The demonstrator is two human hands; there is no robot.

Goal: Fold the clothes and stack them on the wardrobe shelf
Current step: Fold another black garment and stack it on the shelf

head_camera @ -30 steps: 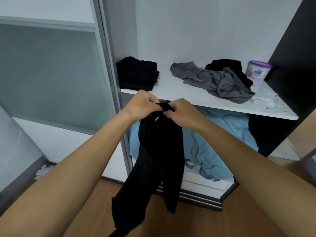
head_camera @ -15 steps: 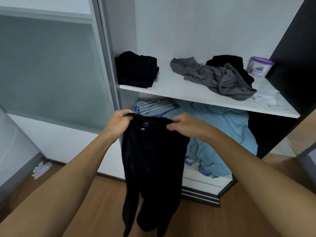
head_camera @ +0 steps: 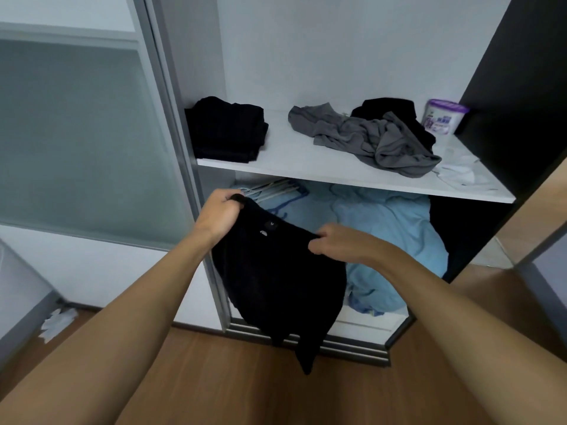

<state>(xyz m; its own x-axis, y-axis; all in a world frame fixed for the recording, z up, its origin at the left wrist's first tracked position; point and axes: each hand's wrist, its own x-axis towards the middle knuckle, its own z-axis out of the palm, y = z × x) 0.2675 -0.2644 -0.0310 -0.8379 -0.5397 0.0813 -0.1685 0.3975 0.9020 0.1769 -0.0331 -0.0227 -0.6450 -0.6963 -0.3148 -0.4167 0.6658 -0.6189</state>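
A black garment (head_camera: 276, 277) hangs in front of the wardrobe, below the white shelf (head_camera: 306, 154). My left hand (head_camera: 219, 214) grips its top edge at the left corner, and my right hand (head_camera: 337, 242) pinches the top edge at the right. Its lower part bunches and dangles toward the floor. On the shelf, a folded black stack (head_camera: 227, 130) sits at the left. A crumpled grey garment (head_camera: 368, 139) lies at the right, over another black garment (head_camera: 389, 110).
A purple-lidded tub (head_camera: 443, 116) and a white cloth (head_camera: 460, 174) sit at the shelf's right end. Blue fabric (head_camera: 392, 228) and hangers (head_camera: 273, 188) fill the compartment below. A frosted sliding door (head_camera: 86, 133) stands left. White scraps (head_camera: 58, 322) lie on the wooden floor.
My hands have moved apart along the garment's top edge, spreading it wider. The garment hangs lower and its bottom has swung up and bunched.
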